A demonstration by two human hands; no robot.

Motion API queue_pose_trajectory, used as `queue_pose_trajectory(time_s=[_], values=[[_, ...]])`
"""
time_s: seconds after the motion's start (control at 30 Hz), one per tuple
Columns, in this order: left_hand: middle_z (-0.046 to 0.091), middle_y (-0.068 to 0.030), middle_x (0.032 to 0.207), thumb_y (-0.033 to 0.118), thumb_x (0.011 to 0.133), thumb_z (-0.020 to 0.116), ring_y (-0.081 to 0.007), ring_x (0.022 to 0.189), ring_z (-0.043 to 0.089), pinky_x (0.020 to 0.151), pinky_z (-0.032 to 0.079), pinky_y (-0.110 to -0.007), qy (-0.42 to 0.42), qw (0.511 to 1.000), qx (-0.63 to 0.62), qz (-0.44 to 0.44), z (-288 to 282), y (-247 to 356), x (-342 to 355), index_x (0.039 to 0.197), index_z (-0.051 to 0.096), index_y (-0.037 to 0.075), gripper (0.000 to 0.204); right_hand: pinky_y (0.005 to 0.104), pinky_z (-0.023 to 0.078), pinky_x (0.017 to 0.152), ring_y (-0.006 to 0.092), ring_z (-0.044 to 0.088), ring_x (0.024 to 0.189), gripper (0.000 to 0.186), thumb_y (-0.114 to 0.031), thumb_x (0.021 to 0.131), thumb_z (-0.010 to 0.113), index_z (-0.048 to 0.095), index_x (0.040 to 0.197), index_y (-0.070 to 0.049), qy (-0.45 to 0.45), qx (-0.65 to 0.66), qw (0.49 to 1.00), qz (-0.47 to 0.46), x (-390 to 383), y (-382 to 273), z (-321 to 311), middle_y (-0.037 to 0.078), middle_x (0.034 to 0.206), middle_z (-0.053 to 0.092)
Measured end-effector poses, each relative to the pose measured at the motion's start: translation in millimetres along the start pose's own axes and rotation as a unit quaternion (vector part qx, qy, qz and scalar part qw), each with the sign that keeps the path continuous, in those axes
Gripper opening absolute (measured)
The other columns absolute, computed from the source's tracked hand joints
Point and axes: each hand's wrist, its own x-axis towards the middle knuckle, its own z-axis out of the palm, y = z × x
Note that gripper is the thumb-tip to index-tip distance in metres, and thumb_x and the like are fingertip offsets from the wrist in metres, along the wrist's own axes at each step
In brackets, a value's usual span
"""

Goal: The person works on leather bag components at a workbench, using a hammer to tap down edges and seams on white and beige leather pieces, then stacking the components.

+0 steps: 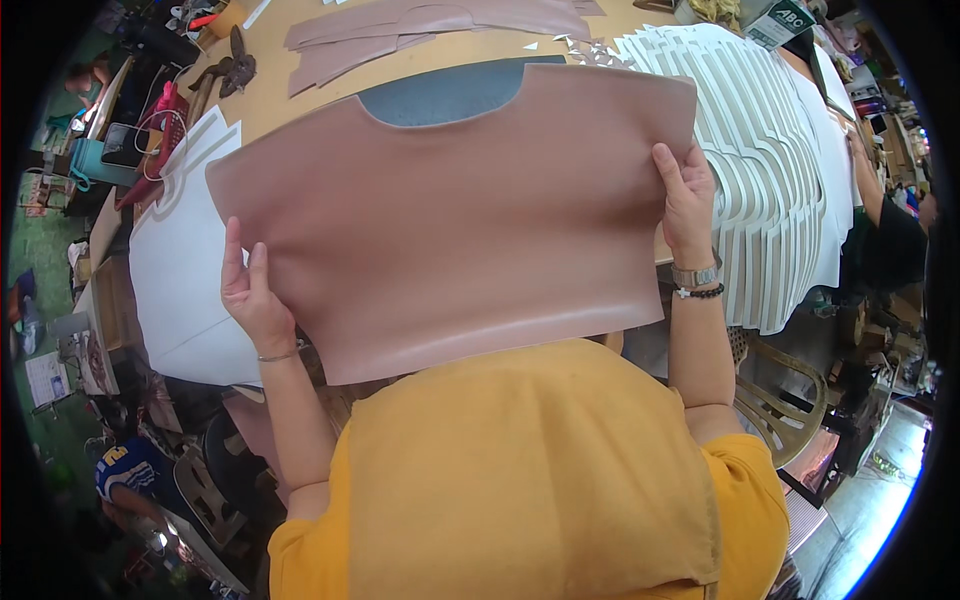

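Note:
A broad dusty-pink leather piece [450, 220] with a curved cutout in its far edge is spread out in front of my chest. At its right edge, my right hand [688, 195] grips it, thumb on top and the other fingers mostly behind. My left hand [258, 305] is at the left edge, thumb and index finger pointing up. The leather dents beside that hand, and its remaining fingers are partly hidden. Through the cutout a dark blue-grey sheet [445, 92] shows on the table [290, 75].
More pink leather pieces [400, 35] lie at the far side, near small triangular scraps [595, 52]. White pattern sheets [190, 290] cover the left; layered white-edged pieces [765, 180] fill the right. A chair [785, 390] stands at right. Other people [135, 480] are nearby.

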Motion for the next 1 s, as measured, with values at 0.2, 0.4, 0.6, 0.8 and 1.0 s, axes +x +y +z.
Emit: queue_pose_trajectory(time_s=[0.2, 0.4, 0.6, 0.8, 1.0], values=[[0.059, -0.0133, 0.138, -0.008, 0.095, 0.057, -0.0176, 0.120, 0.059, 0.105, 0.047, -0.031, 0.002, 1.000, -0.013, -0.006, -2.6, 1.0, 0.5, 0.142, 0.051, -0.002, 0.048, 0.0260, 0.053, 0.088, 0.0115, 0.065, 0.102, 0.030, -0.014, 0.098, 0.067, 0.056, 0.122, 0.001, 0.001, 0.008, 1.000, 0.003, -0.2, -0.3, 0.8, 0.009, 0.115, 0.068], [0.061, -0.0138, 0.133, -0.008, 0.094, 0.059, -0.0178, 0.120, 0.059, 0.104, 0.049, -0.032, -0.013, 0.999, -0.033, -0.004, -0.3, 4.1, 0.9, 0.139, 0.053, -0.003, 0.046, 0.0263, 0.052, 0.090, 0.0117, 0.065, 0.102, 0.031, -0.013, 0.098, 0.067, 0.057, 0.123, 0.000, 0.001, 0.003, 1.000, 0.014, -0.6, -2.3, 1.5, 0.009, 0.116, 0.068], [0.064, -0.0123, 0.117, -0.004, 0.094, 0.062, -0.0204, 0.111, 0.061, 0.101, 0.049, -0.033, 0.025, 0.998, -0.051, -0.020, -17.4, -13.6, 6.3, 0.111, 0.061, 0.001, 0.018, 0.0272, 0.052, 0.091, 0.0129, 0.064, 0.104, 0.015, -0.007, 0.096, 0.065, 0.064, 0.111, -0.005, -0.069, -0.019, 0.997, -0.014, 4.2, 8.9, -15.9, 0.009, 0.117, 0.068], [0.060, -0.0040, 0.103, 0.001, 0.092, 0.059, -0.0221, 0.117, 0.058, 0.102, 0.051, -0.040, -0.124, 0.988, -0.088, 0.018, -41.1, -29.9, 9.3, 0.070, 0.049, 0.013, 0.027, 0.0296, 0.052, 0.093, 0.0168, 0.062, 0.106, 0.014, -0.001, 0.084, 0.072, 0.063, 0.089, -0.010, -0.095, 0.016, 0.995, -0.005, 8.0, 24.1, -34.4, 0.013, 0.125, 0.064], [0.062, -0.0062, 0.107, 0.000, 0.094, 0.053, -0.0258, 0.127, 0.057, 0.106, 0.052, -0.046, -0.131, 0.982, -0.131, -0.019, -50.5, -38.5, 12.5, 0.069, 0.050, 0.012, 0.028, 0.0280, 0.054, 0.089, 0.0162, 0.063, 0.103, 0.015, -0.005, 0.082, 0.077, 0.064, 0.090, -0.010, -0.087, 0.001, 0.996, -0.002, 8.0, 22.2, -34.4, 0.013, 0.126, 0.064]])
